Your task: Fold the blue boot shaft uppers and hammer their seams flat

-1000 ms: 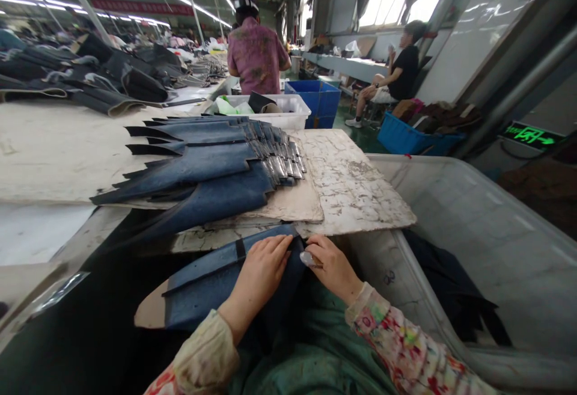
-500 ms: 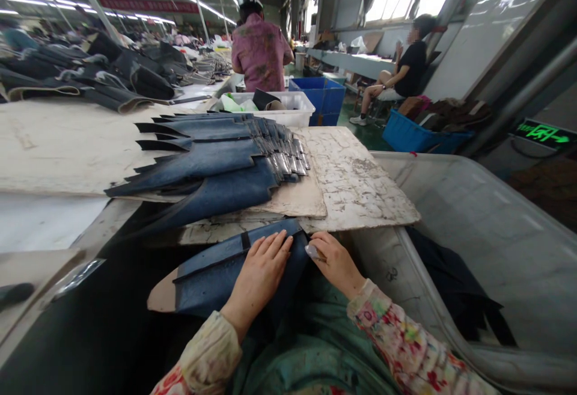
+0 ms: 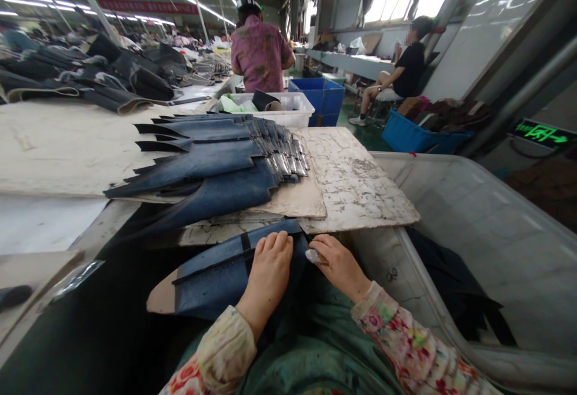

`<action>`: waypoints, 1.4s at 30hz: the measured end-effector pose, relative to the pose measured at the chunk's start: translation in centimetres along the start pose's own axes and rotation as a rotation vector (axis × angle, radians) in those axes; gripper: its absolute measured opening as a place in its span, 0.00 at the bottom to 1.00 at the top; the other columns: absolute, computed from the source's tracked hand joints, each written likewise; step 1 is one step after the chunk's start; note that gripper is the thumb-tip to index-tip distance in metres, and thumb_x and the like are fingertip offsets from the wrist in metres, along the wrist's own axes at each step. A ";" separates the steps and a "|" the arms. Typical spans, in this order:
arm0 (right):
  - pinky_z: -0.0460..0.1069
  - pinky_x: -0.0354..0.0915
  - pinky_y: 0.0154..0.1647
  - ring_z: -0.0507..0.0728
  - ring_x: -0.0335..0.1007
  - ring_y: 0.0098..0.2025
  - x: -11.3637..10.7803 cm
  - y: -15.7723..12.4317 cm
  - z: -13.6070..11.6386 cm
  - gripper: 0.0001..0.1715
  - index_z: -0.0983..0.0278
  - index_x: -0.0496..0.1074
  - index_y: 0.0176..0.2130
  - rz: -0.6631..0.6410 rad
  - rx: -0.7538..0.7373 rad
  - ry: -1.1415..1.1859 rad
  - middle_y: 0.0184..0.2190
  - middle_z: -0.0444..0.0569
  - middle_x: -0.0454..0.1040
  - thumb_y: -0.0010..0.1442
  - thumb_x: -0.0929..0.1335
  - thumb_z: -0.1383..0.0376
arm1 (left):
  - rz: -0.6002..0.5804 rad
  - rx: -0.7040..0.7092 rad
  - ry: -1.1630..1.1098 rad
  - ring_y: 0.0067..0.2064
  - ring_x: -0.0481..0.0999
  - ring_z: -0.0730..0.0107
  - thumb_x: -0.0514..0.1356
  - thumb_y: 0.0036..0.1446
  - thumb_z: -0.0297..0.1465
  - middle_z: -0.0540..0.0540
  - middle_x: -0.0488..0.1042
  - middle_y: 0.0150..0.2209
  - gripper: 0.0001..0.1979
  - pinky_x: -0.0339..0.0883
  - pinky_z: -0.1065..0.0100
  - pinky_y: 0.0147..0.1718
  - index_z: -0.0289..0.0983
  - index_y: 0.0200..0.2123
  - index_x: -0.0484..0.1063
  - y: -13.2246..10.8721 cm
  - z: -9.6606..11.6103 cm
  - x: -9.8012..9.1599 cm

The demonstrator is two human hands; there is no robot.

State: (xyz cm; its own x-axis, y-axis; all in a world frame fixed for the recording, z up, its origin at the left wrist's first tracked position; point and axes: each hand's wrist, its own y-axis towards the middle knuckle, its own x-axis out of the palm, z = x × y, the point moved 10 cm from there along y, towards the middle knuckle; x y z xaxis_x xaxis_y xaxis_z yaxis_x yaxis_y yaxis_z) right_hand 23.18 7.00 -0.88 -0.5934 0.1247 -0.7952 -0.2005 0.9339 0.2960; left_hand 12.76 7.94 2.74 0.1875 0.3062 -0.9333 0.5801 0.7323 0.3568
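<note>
The blue piece (image 3: 205,290), tan at its left tip, lay aslant just in front of the near edge of the worn board (image 3: 365,184). The left hand (image 3: 269,270) rested on it, fingers bent; whether they gripped it could not be told. The right hand (image 3: 339,267) was at its right-hand corner, fingers curled beside a small pale item (image 3: 314,256); their hold could not be determined. Overlapping blue pieces (image 3: 220,153) lay on the bench (image 3: 58,148) beyond.

Blue panel (image 3: 202,290) with black strips (image 3: 246,242), floral cream sleeves (image 3: 408,338)
</note>
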 end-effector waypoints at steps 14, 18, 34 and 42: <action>0.57 0.65 0.50 0.60 0.64 0.47 -2.8 1.9 -1.2 0.21 0.66 0.64 0.55 0.067 0.064 -0.185 0.45 0.55 0.69 0.65 0.58 0.64 | -0.012 -0.045 -0.121 0.48 0.68 0.62 0.49 0.63 0.33 0.43 0.72 0.48 0.15 0.60 0.60 0.47 0.36 0.49 0.68 1.4 0.7 1.6; 0.56 0.64 0.52 0.59 0.62 0.48 -3.3 2.6 -2.8 0.19 0.67 0.67 0.53 0.098 -0.009 -0.192 0.46 0.54 0.69 0.64 0.59 0.68 | -0.007 -0.038 -0.138 0.50 0.68 0.62 0.49 0.63 0.31 0.44 0.72 0.49 0.16 0.59 0.60 0.49 0.36 0.50 0.67 0.6 0.2 1.3; 0.57 0.66 0.49 0.60 0.63 0.48 2.1 3.4 -7.0 0.19 0.65 0.68 0.52 -0.030 -0.080 -0.191 0.44 0.56 0.71 0.64 0.58 0.70 | 0.021 -0.080 0.003 0.49 0.70 0.61 0.52 0.60 0.26 0.42 0.74 0.48 0.16 0.62 0.60 0.48 0.35 0.50 0.69 -3.4 -3.4 -0.5; 0.55 0.68 0.46 0.60 0.63 0.47 4.8 4.0 -10.3 0.19 0.67 0.66 0.53 -0.108 -0.156 -0.166 0.44 0.56 0.70 0.63 0.59 0.70 | 0.093 -0.168 0.042 0.51 0.69 0.59 0.52 0.59 0.26 0.41 0.72 0.50 0.17 0.57 0.58 0.52 0.33 0.52 0.66 -7.2 -6.0 -2.4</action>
State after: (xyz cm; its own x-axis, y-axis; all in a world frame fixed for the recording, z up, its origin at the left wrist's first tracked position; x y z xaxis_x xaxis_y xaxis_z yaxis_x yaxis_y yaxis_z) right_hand 11.48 7.90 1.98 -0.4282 0.0920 -0.8990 -0.3816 0.8834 0.2722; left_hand 3.32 5.59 2.62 0.1988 0.3994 -0.8950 0.4205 0.7901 0.4460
